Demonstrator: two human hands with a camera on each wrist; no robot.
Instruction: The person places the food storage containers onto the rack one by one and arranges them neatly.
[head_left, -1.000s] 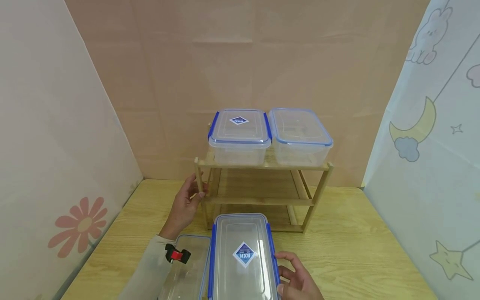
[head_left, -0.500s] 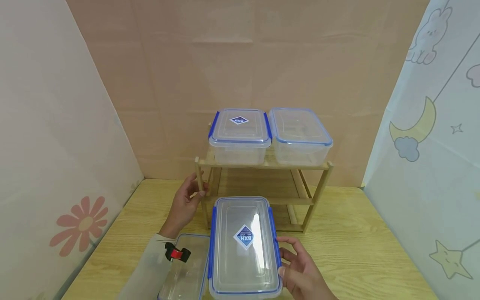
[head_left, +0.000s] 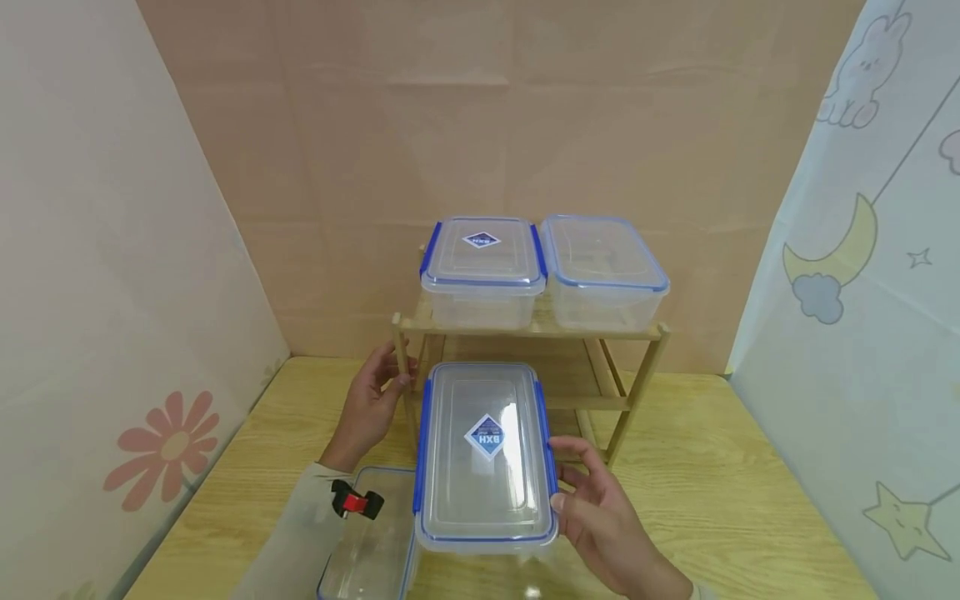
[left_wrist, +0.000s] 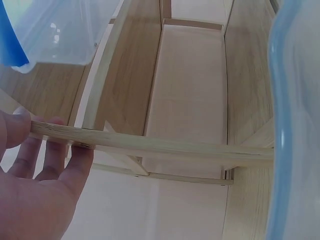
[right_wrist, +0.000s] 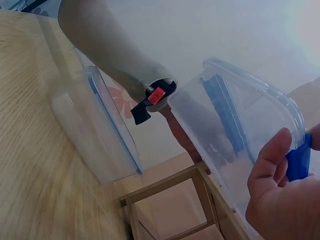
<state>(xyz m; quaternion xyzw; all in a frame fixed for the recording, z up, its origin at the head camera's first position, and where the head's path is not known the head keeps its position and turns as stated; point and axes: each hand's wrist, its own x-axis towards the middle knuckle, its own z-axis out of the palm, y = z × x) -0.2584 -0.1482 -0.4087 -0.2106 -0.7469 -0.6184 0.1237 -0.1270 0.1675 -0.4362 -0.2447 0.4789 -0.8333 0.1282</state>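
A clear lidded food container (head_left: 483,500) with blue side clips and a blue diamond label hangs above the table, in front of the wooden rack's middle opening. My right hand (head_left: 607,521) grips it by its right edge; the right wrist view shows thumb and fingers around the blue clip (right_wrist: 299,162). With my left hand (head_left: 367,412) I hold the front left post (left_wrist: 175,147) of the three-tier rack (head_left: 637,387). On the rack's top shelf stand a container with dark blue clips (head_left: 483,258) and, to its right, one with a light blue rim (head_left: 603,271).
Another clear container (head_left: 375,533) with a blue rim lies on the wooden table (head_left: 735,500), partly under my left forearm (head_left: 292,533). Beige paper (head_left: 360,150) backs the space, and pale printed panels stand at both sides.
My right hand has carried the clipped container up and forward, closer to the rack's front. My left hand keeps its hold on the post, and the top-shelf containers stay put.
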